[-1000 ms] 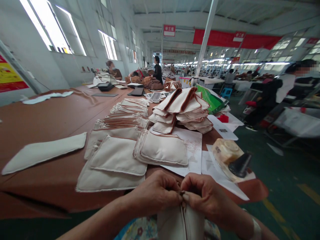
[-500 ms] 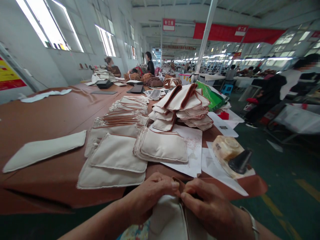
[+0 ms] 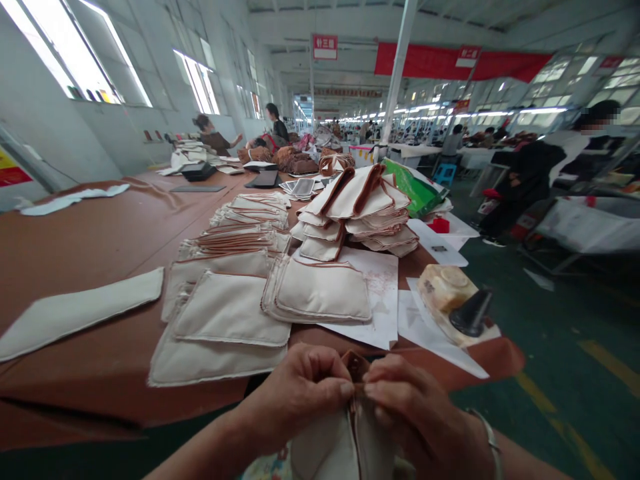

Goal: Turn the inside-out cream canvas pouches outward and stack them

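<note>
Fingers of our left hand and right hand clamp the brown end of a cream pouch on the near side of the worktop; we judge it light and soft, best gripped there.

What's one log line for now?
left hand: pinching leathery, brown-edged cream piece | right hand: pinching same piece | ahead: stacked cream padded pieces, brown table
</note>
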Available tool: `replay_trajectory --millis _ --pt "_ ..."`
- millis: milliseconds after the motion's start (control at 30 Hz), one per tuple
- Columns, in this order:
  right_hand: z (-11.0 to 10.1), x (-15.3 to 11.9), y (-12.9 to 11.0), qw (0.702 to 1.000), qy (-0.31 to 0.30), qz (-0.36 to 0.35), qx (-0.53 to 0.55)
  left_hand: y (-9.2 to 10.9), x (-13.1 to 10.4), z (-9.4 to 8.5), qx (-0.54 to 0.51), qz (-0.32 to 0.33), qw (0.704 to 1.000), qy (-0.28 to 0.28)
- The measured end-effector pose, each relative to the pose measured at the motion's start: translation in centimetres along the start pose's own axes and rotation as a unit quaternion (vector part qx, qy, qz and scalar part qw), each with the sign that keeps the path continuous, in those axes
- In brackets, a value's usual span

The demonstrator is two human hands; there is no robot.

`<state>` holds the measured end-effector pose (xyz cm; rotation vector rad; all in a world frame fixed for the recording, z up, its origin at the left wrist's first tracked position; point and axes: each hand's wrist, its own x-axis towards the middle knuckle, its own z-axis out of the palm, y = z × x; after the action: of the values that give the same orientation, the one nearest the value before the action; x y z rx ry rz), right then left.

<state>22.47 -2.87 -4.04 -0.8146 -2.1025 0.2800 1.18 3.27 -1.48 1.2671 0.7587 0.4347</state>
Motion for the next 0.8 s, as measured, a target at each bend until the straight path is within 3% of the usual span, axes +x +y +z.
replay_trajectory --millis 100,167,267,367,533,633,700,800 --pt "-0.6 0.8 -0.4 0.967 0.003 0.207 0.146 0.8 -0.1 -0.6 0.115 0.043 0.992 0.007" --pt "-1.2 1.9 -0.5 0.945 -0.054 0.252 0.202 1.4 -0.1 -0.7 0.175 0.056 0.983 0.007" --pt "-2.0 3.5 -0.3 0.928 -0.129 0.233 0.262 2.1 -0.2 -0.4 0.23 0.07 0.971 0.012" --pt "-2.2 4.3 0.0 0.917 -0.155 0.222 0.294 2.4 -0.4 0.1 0.244 0.078 0.966 0.022" --pt "-1.1 3.3 1.0 0.869 -0.125 0.228 0.421 2.0 -0.6 0.3 0.163 0.087 0.983 0.007" --pt "-1.2 2.6 1.7 0.839 -0.131 0.267 0.456 1.4 -0.4 0.2 0.13 0.088 0.987 0.022" --pt "-1.7 2.7 1.9 0.844 -0.164 0.286 0.422 1.1 -0.2 0.2 0.181 0.098 0.977 0.049" --pt "-2.2 3.5 1.8 0.883 -0.198 0.27 0.329 1.2 -0.1 0.1 0.272 0.134 0.951 0.069"
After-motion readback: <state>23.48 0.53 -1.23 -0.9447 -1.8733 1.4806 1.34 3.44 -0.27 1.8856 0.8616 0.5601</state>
